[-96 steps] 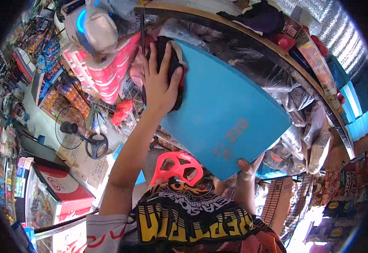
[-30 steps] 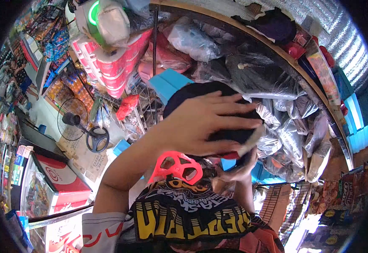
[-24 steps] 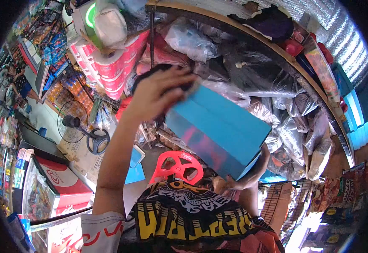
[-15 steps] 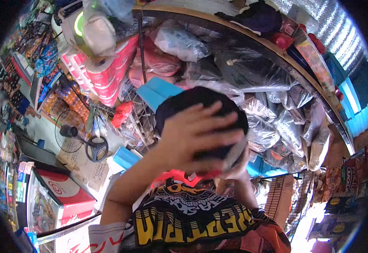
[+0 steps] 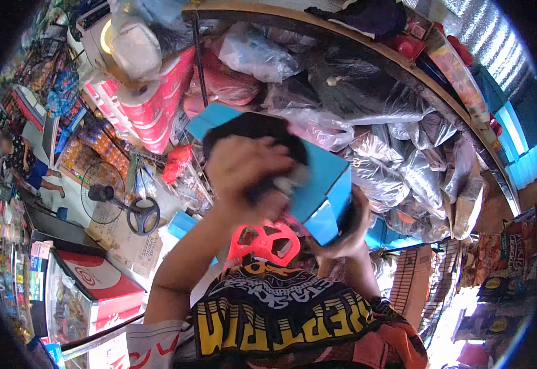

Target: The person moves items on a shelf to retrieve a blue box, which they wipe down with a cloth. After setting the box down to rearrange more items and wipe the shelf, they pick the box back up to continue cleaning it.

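My left hand, smeared by motion, is closed round a black, rounded, soft-looking thing. This black thing overlaps the left part of a light-blue box held in front of my chest. My right hand grips the box's right end from below, with a dark patch between palm and box. Just under the box, a pinkish-red plastic piece with large openings shows against my printed black shirt.
Plastic-wrapped bundles fill the shelf ahead, below a wooden edge. Pink-and-white packs, a standing fan and a red-and-white freezer are on the left. Another person is at the far left.
The black thing and my left hand have shifted left and slightly up, uncovering much more of the blue box. The red plastic piece shows more fully. The other person has come into clearer view.
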`<action>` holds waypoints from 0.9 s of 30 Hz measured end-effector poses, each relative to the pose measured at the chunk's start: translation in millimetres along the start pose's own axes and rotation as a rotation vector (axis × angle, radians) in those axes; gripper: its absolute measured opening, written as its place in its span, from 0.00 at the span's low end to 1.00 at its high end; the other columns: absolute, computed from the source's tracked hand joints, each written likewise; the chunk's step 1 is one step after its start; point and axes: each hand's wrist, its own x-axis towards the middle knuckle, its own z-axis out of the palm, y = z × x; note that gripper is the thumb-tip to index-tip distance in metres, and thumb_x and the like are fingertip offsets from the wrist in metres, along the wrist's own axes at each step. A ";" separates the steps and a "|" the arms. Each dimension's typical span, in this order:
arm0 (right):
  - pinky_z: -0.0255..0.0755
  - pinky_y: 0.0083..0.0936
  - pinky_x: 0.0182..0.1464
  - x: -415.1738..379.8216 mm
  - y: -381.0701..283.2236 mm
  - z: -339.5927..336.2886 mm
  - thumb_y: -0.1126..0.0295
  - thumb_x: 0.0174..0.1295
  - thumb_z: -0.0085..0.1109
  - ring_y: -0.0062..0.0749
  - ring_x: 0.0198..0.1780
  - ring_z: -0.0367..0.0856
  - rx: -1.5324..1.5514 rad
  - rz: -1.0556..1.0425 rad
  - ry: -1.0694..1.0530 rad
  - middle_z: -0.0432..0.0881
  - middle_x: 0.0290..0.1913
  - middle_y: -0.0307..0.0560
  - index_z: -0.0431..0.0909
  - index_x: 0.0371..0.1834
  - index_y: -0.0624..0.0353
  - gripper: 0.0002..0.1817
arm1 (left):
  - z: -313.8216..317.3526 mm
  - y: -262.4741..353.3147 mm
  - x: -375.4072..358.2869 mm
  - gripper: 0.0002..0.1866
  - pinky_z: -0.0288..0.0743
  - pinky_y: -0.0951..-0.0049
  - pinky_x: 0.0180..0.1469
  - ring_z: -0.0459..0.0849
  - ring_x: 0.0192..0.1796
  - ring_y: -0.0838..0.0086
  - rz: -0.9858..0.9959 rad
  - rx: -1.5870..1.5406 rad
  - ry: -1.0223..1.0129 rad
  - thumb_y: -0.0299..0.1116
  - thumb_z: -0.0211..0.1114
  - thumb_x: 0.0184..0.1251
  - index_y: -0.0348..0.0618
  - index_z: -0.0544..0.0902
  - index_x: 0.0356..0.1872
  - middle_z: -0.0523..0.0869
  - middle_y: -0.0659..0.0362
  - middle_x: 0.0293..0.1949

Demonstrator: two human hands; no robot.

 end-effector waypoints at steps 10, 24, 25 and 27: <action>0.71 0.30 0.45 7.7 -0.4 0.0 0.62 0.20 0.72 0.42 0.41 0.78 -0.155 -0.136 -0.049 0.76 0.42 0.56 0.62 0.52 0.70 0.48 | -8.5 -9.5 -8.8 0.19 0.63 0.70 0.26 0.75 0.25 0.66 0.061 -0.015 0.019 0.50 0.59 0.44 0.44 0.80 0.24 0.78 0.58 0.22; 0.71 0.30 0.43 3.8 5.9 7.2 0.64 0.19 0.72 0.41 0.41 0.78 -0.097 0.012 -0.046 0.76 0.41 0.56 0.60 0.53 0.67 0.49 | -0.5 12.9 16.5 0.17 0.57 0.70 0.24 0.68 0.20 0.67 0.010 0.038 -0.037 0.45 0.63 0.28 0.46 0.78 0.21 0.71 0.60 0.16; 0.71 0.30 0.43 3.4 7.0 10.3 0.64 0.19 0.72 0.40 0.40 0.78 -0.060 0.006 -0.020 0.76 0.41 0.56 0.60 0.53 0.68 0.49 | -0.3 10.5 16.8 0.17 0.57 0.70 0.24 0.68 0.19 0.68 0.010 0.026 -0.029 0.45 0.63 0.27 0.46 0.78 0.21 0.70 0.61 0.16; 0.71 0.30 0.43 10.1 -0.2 10.5 0.64 0.20 0.72 0.40 0.40 0.78 -0.142 -0.024 -0.029 0.76 0.41 0.56 0.61 0.52 0.68 0.48 | -0.1 1.3 13.7 0.17 0.59 0.70 0.25 0.69 0.20 0.67 0.014 0.002 -0.040 0.46 0.63 0.34 0.45 0.77 0.22 0.71 0.60 0.17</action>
